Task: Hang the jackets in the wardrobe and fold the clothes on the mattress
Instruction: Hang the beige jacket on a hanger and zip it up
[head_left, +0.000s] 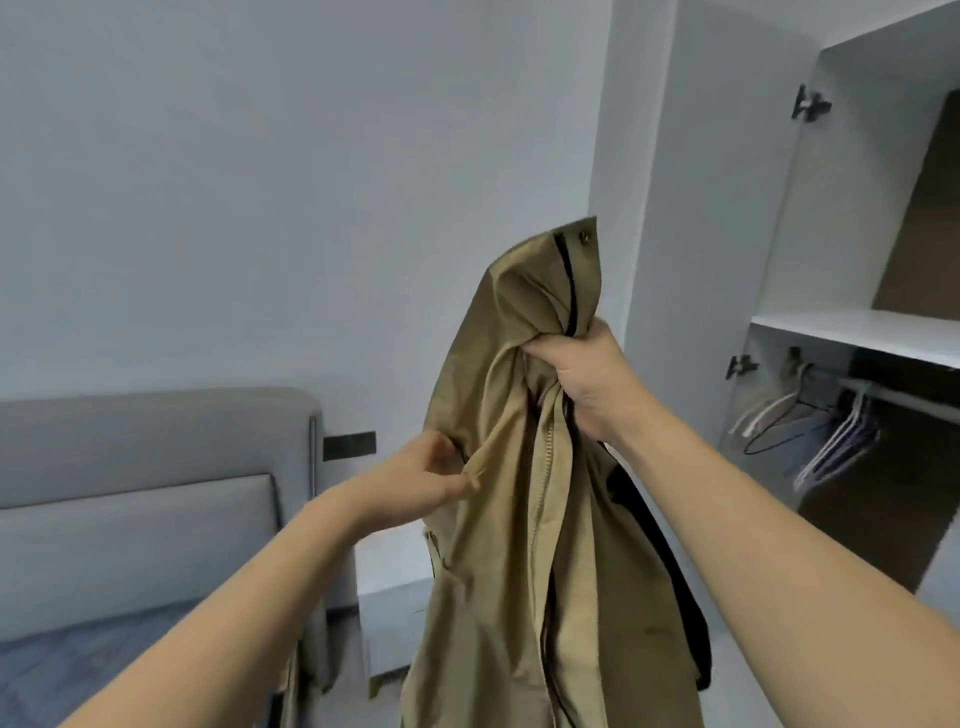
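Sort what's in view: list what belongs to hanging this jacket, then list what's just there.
Belongs to the job:
khaki jacket, gripped by right hand and left hand
open wardrobe
hangers on its rail

Just there:
grey headboard
white bedside table
black wall panel

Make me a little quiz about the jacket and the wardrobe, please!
1. True or false: the jacket is already hanging on the rail.
2. Which hand grips the jacket higher up? A) left hand B) right hand C) neither
3. Fill in: empty ______ hang on the rail inside the open wardrobe.

Key:
1. False. Both hands hold it up in the air, in front of the wall.
2. B. The right hand bunches the cloth near the top; the left hand pinches an edge lower down.
3. Hangers.
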